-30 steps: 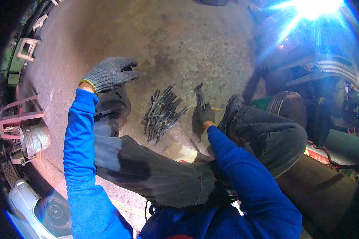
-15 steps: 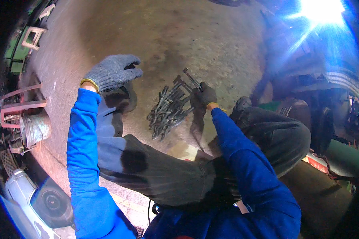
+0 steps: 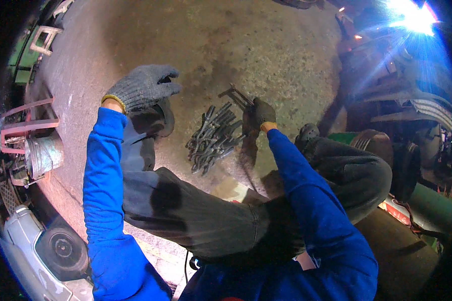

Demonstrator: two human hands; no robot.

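Note:
My right hand [image 3: 262, 112], in a dark glove, is closed round the handle of a slim metal hammer [image 3: 242, 96] with a short crosswise head. The hammer points away from me and its shadow falls beside it. Just left of that hand lies a loose pile of short dark metal rods [image 3: 213, 138] on the floor. Farther left, my left hand [image 3: 144, 89] is raised above my foot in a grey knitted glove with a yellow cuff. Its thumb and fingers are apart and curved, with nothing seen between them.
Rough concrete floor [image 3: 155, 40] spreads ahead. A metal bucket [image 3: 45, 154] stands at left by a reddish frame [image 3: 30, 126], with a grey machine with a round dark disc [image 3: 63, 248] nearer me. At right are a green cylinder [image 3: 432, 200] and a bright welding glare [image 3: 412, 20] with sparks.
The hammer has tipped lower, its head nearer its shadow, and my right hand has shifted slightly. My left hand stays almost in place. Small sparks now show near the glare.

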